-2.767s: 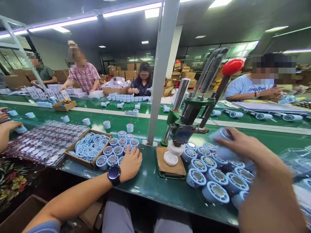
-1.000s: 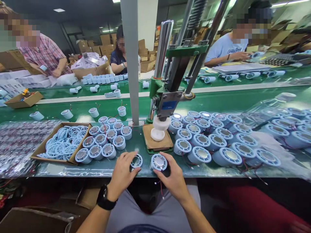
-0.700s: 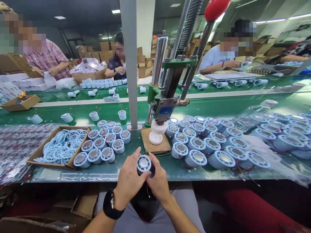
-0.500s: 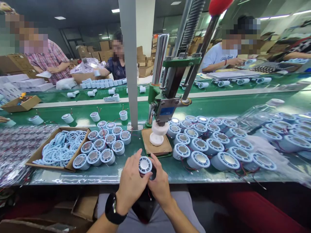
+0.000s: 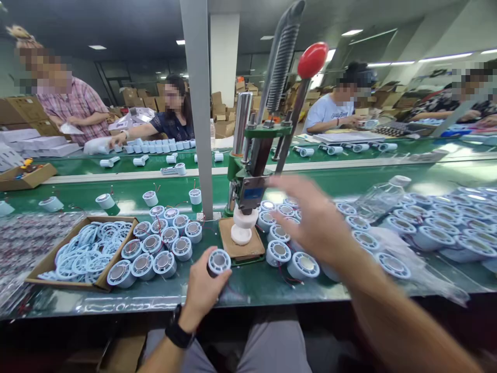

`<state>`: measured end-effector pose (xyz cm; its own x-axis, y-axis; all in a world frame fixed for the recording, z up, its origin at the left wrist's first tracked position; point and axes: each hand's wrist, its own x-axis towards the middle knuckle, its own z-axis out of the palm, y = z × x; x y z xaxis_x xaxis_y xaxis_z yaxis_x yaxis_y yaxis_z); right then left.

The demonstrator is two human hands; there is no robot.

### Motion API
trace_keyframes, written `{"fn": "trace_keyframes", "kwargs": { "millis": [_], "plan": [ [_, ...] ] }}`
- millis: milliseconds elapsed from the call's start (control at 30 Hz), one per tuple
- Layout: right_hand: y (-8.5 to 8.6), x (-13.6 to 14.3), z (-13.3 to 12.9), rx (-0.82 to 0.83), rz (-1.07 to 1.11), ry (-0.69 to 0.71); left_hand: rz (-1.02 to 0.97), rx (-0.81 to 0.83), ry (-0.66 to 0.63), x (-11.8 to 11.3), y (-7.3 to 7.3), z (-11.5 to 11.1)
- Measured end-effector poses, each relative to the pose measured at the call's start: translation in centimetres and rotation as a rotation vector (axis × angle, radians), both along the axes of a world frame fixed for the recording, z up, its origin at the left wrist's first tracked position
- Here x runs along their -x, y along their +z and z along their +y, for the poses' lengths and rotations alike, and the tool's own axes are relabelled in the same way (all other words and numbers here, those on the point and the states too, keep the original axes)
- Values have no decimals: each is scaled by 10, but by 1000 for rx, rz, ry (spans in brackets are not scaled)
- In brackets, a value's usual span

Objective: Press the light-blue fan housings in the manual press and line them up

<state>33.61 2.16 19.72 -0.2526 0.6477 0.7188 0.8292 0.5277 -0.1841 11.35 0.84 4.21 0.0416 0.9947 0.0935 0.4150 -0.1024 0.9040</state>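
A light-blue cylindrical housing (image 5: 219, 261) with a silver disc on its top face is in my left hand (image 5: 201, 290), fingers wrapped around its side near the table's front edge. My right hand (image 5: 316, 220) is raised to the right of the hand press (image 5: 254, 191), blurred by motion, its fingers stretched out and holding nothing. It hides part of the group of similar housings (image 5: 305, 265) behind it. Under the press's white upper die (image 5: 245, 218) sits a white round cup (image 5: 241, 235) on a brown base plate. The press lever ends in a red knob (image 5: 312, 59).
More housings with red wires (image 5: 163, 264) stand left of the press, beside a cardboard tray (image 5: 104, 277) of light-blue rings. A clear plastic bottle (image 5: 382, 199) lies at right near a plastic bag (image 5: 411, 259). Behind a grey post (image 5: 197, 103), several people work across the green conveyor (image 5: 97, 181).
My right hand has let go of the housing and moved up and right towards the press. My left hand keeps the housing. The view has shifted, showing the whole red knob.
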Motion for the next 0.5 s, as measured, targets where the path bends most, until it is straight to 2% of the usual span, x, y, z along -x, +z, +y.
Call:
{"fn": "trace_keyframes", "kwargs": {
  "millis": [67,100,133,167,233,333,433,500],
  "plan": [
    [78,-13,36,-189,69,-187,-12,-80,-22,-2,22,27],
    [109,-17,55,-229,143,-246,-15,-122,-39,-7,30,41],
    [132,-18,73,-206,229,-241,-14,-150,-60,-13,36,53],
    [148,-19,90,-150,316,-204,-17,-161,-82,-21,40,63],
    [160,-17,117,-12,455,-68,-52,-148,-133,-38,40,79],
    [153,-12,136,38,533,32,-173,-128,-223,-59,30,91],
    [152,-11,137,36,572,37,-240,-84,-297,-66,21,94],
    [157,-13,125,41,612,35,-243,-75,-317,-65,17,91]
  ]
}}
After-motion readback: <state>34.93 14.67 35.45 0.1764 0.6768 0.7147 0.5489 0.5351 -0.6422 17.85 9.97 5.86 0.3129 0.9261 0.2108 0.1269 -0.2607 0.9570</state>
